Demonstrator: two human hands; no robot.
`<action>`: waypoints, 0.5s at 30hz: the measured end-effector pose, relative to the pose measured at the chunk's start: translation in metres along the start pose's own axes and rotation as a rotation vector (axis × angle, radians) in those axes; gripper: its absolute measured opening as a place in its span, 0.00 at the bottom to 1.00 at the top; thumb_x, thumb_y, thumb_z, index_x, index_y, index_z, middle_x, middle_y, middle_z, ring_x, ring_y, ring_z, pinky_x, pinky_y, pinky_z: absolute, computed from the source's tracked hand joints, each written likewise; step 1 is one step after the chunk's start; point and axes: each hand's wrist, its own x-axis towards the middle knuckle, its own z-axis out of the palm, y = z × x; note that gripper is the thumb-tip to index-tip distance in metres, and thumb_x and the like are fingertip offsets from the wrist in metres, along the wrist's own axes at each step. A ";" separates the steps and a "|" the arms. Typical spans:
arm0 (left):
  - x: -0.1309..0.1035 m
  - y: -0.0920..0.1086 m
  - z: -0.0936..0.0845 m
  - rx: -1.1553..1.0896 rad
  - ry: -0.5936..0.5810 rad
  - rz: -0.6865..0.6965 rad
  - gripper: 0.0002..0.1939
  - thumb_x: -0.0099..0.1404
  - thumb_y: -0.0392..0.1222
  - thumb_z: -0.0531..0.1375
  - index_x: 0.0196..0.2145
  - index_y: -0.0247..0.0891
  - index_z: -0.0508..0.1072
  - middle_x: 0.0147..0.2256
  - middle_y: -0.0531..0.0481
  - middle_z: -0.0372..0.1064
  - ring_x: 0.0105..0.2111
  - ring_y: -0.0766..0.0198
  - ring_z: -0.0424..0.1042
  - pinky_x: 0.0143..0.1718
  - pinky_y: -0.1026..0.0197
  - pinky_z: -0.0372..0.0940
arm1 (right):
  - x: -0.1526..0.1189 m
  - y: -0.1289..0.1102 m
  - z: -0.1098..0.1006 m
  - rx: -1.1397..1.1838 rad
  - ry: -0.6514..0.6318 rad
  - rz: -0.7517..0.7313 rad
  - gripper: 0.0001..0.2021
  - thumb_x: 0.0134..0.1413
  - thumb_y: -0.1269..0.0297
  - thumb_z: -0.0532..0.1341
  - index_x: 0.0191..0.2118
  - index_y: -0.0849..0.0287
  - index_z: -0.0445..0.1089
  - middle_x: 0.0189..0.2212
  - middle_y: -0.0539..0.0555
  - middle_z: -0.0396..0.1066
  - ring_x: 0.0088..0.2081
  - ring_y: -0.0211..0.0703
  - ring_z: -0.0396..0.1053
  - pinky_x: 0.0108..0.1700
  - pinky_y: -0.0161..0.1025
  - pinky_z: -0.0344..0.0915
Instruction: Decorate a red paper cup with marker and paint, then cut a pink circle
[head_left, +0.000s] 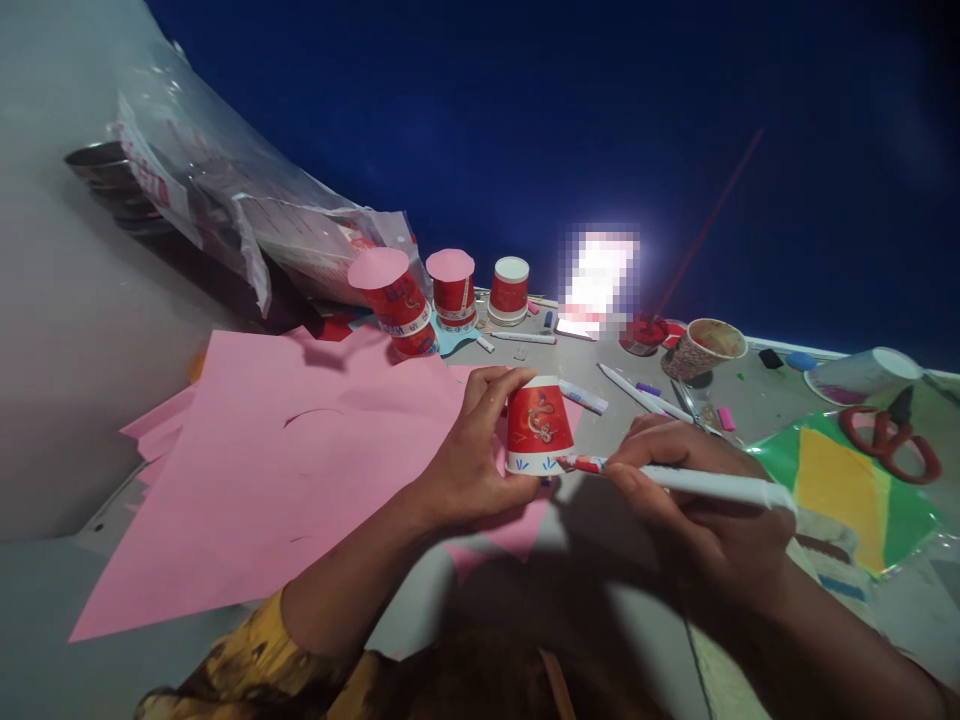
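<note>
A red paper cup (540,418) with a dragon picture stands upside down in the grip of my left hand (469,460), thumb at the rim and fingers over the base. Small blue strokes mark its white rim band. My right hand (701,525) holds a white marker (709,487) with a red grip section, its tip at that band; whether it touches cannot be made out. Pink paper (247,480) spreads beneath and left of my left hand. Behind the cup lies a white marker cap or pen (583,397).
Stacked red cups (401,300) with pink paper discs stand at the back, beside an upturned red cup (510,295). A brush rests in a red pot (643,335). Rightward are a stained paper cup (709,345), a tipped white cup (862,375), scissors (889,450) and green-yellow sheets (840,495).
</note>
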 end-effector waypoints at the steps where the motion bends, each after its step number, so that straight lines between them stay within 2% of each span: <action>1: 0.000 0.000 0.000 -0.002 0.005 0.002 0.50 0.52 0.35 0.72 0.69 0.52 0.60 0.60 0.43 0.59 0.64 0.45 0.61 0.66 0.39 0.66 | -0.001 0.000 -0.001 0.007 0.015 0.000 0.06 0.64 0.72 0.65 0.36 0.55 0.72 0.27 0.47 0.75 0.27 0.39 0.72 0.32 0.39 0.68; 4: -0.001 0.000 -0.001 -0.011 0.011 0.003 0.50 0.51 0.38 0.75 0.69 0.52 0.60 0.60 0.43 0.59 0.64 0.45 0.61 0.66 0.38 0.65 | -0.003 0.002 -0.002 0.015 0.052 -0.010 0.07 0.63 0.74 0.65 0.36 0.55 0.72 0.27 0.48 0.75 0.29 0.40 0.73 0.34 0.40 0.69; 9: 0.000 0.001 -0.002 0.017 -0.014 -0.011 0.49 0.52 0.40 0.76 0.68 0.49 0.62 0.59 0.42 0.59 0.64 0.45 0.61 0.67 0.38 0.64 | -0.005 0.001 0.000 0.067 0.007 -0.048 0.06 0.61 0.73 0.67 0.39 0.55 0.74 0.28 0.49 0.78 0.28 0.42 0.74 0.33 0.42 0.69; 15: 0.001 0.003 -0.003 0.026 -0.048 -0.024 0.49 0.52 0.41 0.76 0.68 0.50 0.62 0.58 0.42 0.57 0.64 0.44 0.60 0.69 0.37 0.62 | 0.001 -0.003 0.000 -0.002 -0.038 -0.113 0.05 0.62 0.73 0.65 0.38 0.56 0.73 0.27 0.49 0.77 0.27 0.42 0.74 0.30 0.40 0.69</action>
